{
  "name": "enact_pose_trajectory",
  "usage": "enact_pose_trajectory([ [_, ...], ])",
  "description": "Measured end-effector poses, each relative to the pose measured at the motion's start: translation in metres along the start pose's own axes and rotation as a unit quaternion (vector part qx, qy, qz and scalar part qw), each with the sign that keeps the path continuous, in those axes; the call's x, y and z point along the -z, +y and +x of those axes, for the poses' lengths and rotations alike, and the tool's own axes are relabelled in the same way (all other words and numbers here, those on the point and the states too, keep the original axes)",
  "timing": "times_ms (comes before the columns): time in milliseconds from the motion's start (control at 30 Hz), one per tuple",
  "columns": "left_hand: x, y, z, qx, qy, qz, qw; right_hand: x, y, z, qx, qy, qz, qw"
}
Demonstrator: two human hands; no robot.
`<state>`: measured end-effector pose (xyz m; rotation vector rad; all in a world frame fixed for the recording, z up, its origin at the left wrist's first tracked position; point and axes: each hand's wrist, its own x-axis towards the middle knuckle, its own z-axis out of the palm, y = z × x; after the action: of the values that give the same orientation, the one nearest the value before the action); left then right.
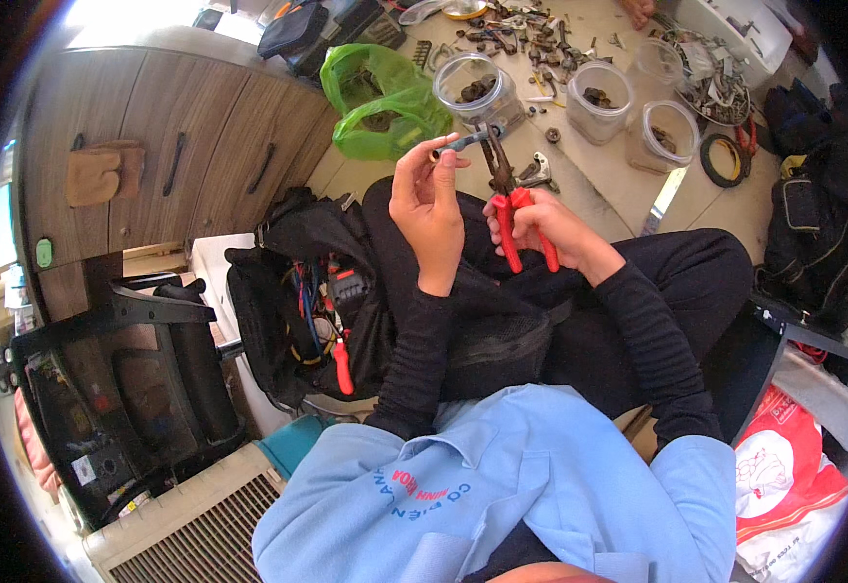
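Note:
My left hand (428, 212) pinches a short bluish-grey tube (465, 142) between thumb and fingertips. One end of the tube looks copper-coloured. My right hand (558, 229) is wrapped round the red handles of a pair of pliers (504, 180), whose dark jaws point up and away from me. The jaws meet or overlap the tube's right end; whether they clamp it I cannot tell. Just right of the jaws, a metal fitting (539, 173) lies on the tiled floor. Beyond the hands stands a clear plastic tub (490, 109) with small dark parts in it.
A green plastic bag (375, 121) sits left of the tubs. Loose metal fittings (550, 49) spread over the far floor. Another tub (599, 102), a tape roll (721, 160) and a black backpack (813, 228) are rightward. An open tool bag (366, 321) rests by my left forearm.

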<state>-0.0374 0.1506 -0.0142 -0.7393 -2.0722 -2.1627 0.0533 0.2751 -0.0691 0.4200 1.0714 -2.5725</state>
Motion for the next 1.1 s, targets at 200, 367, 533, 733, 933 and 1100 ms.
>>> enact_pose_trajectory([
  [200,-0.004,0.001,-0.004,0.008,-0.009,-0.046,0.999,0.008,0.002,0.003,0.06,0.042,-0.04,0.996],
  [367,0.004,-0.005,0.0,0.039,-0.029,-0.076,0.996,0.016,0.004,0.009,0.117,0.106,-0.153,0.976],
  [533,0.004,-0.03,-0.001,0.122,-0.055,-0.147,0.98,0.022,-0.011,0.007,0.211,0.257,-0.27,0.904],
  [733,-0.013,-0.132,-0.017,0.134,-0.323,0.374,0.859,0.056,-0.041,-0.006,0.306,0.307,-0.162,0.886],
  [933,-0.029,-0.16,-0.03,0.038,-0.381,0.568,0.729,0.059,-0.042,-0.006,0.332,0.339,-0.21,0.855],
  [1100,-0.017,-0.174,-0.022,0.071,-0.379,0.448,0.806,0.051,-0.048,-0.012,0.354,0.378,-0.306,0.799],
])
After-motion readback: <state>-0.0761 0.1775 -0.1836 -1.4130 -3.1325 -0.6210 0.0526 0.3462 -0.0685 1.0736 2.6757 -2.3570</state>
